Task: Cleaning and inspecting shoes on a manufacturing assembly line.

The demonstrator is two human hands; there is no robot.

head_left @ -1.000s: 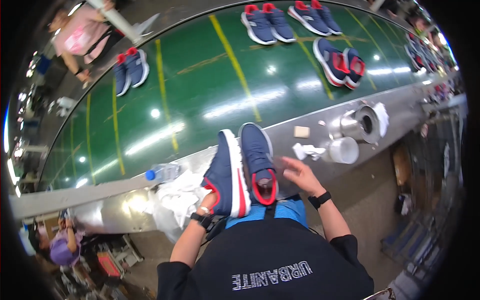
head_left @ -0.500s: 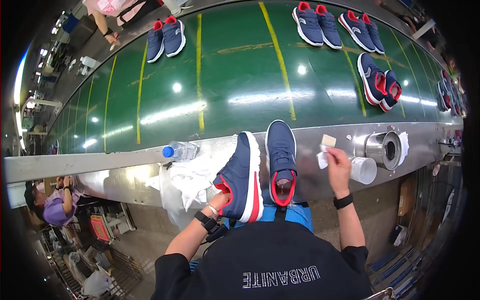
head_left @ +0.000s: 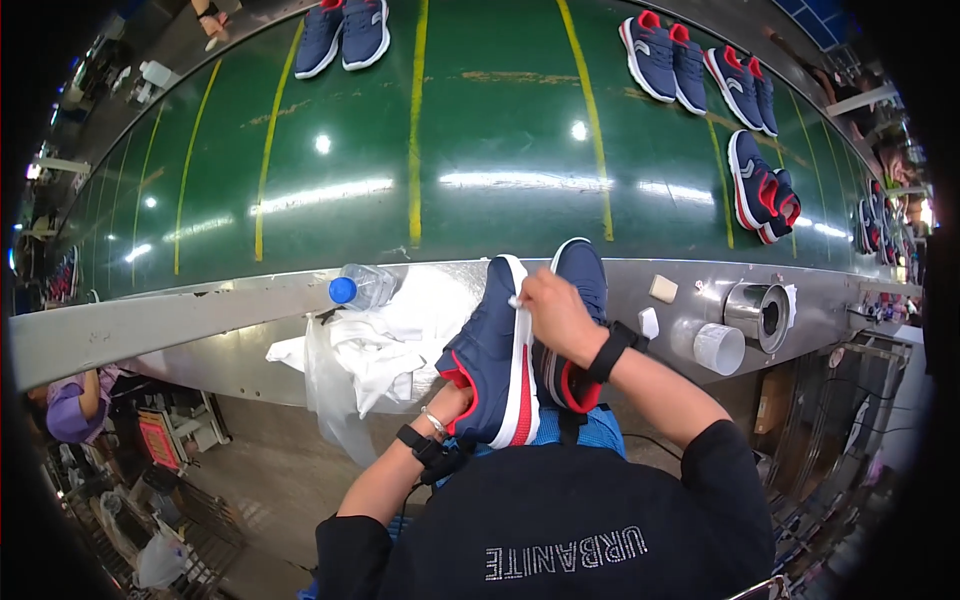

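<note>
A navy sneaker point(head_left: 487, 360) with red lining and a white-and-red sole is tilted on its side before me, its toe pointing away. My left hand point(head_left: 452, 402) reaches into its collar and holds it from inside; most of its fingers are hidden. At the shoe's upper right, my right hand point(head_left: 557, 315) pinches a small white scrap point(head_left: 516, 300), apparently cloth, against the white sole edge near the toe. A second navy sneaker point(head_left: 580, 268) stands upright just to the right, partly covered by my right hand and wrist.
Left on the metal ledge point(head_left: 640, 370) lie white cloths point(head_left: 375, 350) and a blue-capped clear bottle point(head_left: 365, 288). To the right are a beige block point(head_left: 662, 288), a white block point(head_left: 648, 323), a translucent cup point(head_left: 719, 348) and a metal tin point(head_left: 757, 316). Beyond, a green conveyor point(head_left: 350, 150) carries several sneakers.
My right hand has swung left from above the ledge onto the held sneaker's sole, bringing the white scrap along. My left hand still holds the shoe. The conveyor's shoes appear shifted as the view moved.
</note>
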